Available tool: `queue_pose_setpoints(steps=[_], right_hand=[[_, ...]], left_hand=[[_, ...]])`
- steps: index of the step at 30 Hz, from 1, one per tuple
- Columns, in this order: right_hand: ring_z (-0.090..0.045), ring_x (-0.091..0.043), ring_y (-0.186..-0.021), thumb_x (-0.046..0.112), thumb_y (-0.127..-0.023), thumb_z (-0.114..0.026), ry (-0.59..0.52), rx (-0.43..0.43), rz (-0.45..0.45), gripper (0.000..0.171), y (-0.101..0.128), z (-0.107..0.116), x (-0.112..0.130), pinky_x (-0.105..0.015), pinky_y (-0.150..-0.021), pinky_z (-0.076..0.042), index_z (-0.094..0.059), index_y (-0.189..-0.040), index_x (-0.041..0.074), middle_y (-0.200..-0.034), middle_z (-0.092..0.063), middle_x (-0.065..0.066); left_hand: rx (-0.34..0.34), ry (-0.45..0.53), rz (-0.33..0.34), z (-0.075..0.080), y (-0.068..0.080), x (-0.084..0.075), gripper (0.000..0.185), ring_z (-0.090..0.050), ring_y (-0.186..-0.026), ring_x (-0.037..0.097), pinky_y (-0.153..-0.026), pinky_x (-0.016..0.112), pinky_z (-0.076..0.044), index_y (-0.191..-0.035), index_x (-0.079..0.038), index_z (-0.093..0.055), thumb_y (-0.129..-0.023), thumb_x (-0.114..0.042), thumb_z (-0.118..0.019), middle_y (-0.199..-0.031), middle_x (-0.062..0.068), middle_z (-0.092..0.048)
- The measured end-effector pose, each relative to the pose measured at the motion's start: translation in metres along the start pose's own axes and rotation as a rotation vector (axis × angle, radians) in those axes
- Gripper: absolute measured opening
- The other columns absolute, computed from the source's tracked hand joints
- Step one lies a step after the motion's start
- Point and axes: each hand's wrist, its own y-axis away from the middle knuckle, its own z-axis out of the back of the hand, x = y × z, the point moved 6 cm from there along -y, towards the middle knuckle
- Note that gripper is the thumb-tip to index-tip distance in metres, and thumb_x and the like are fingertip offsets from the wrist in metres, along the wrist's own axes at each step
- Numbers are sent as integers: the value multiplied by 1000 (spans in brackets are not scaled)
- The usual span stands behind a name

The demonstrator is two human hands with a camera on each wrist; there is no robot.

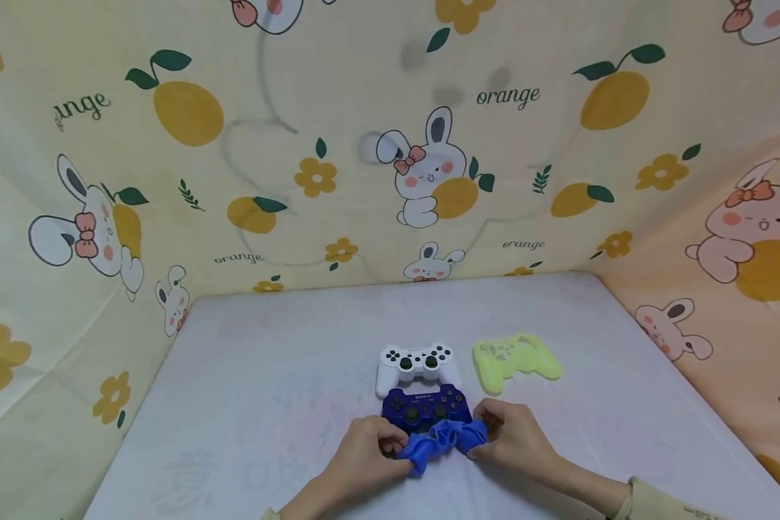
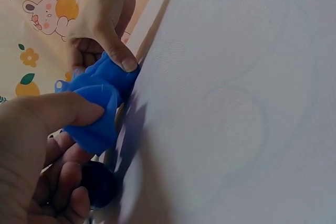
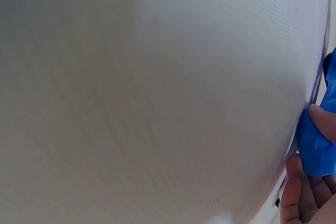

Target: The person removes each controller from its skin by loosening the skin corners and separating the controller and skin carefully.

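In the head view, a crumpled blue silicone controller cover (image 1: 422,449) is stretched between both hands, near the front of the table. My left hand (image 1: 372,453) pinches its left end, thumb on top in the left wrist view. The other end sits between the thumb and fingers of my right hand (image 1: 516,437). Just behind the cover lies a dark blue game controller (image 1: 427,406), its near edge hidden by the cover. A white game controller (image 1: 419,363) lies directly behind the blue one.
To the right of the white controller, a yellow-green silicone controller cover (image 1: 523,361) lies flat. A pale cloth covers the table (image 1: 266,375). Patterned fabric walls (image 1: 351,130) with rabbits and oranges stand at its back and sides.
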Motion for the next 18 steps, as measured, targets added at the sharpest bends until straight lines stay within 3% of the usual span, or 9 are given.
queue_pose_setpoints(steps=[18], right_hand=[[-53,-5,-57,15,-56,-94,-31,46,-63,34,2,0,1,-24,-53,-46,-66,-75,22,-64,-58,14]], left_hand=[[25,21,0,0,-1,1,15,-57,-66,3,-59,20,-51,-79,-14,-74,-70,-11,-85,-72,-12,-60]])
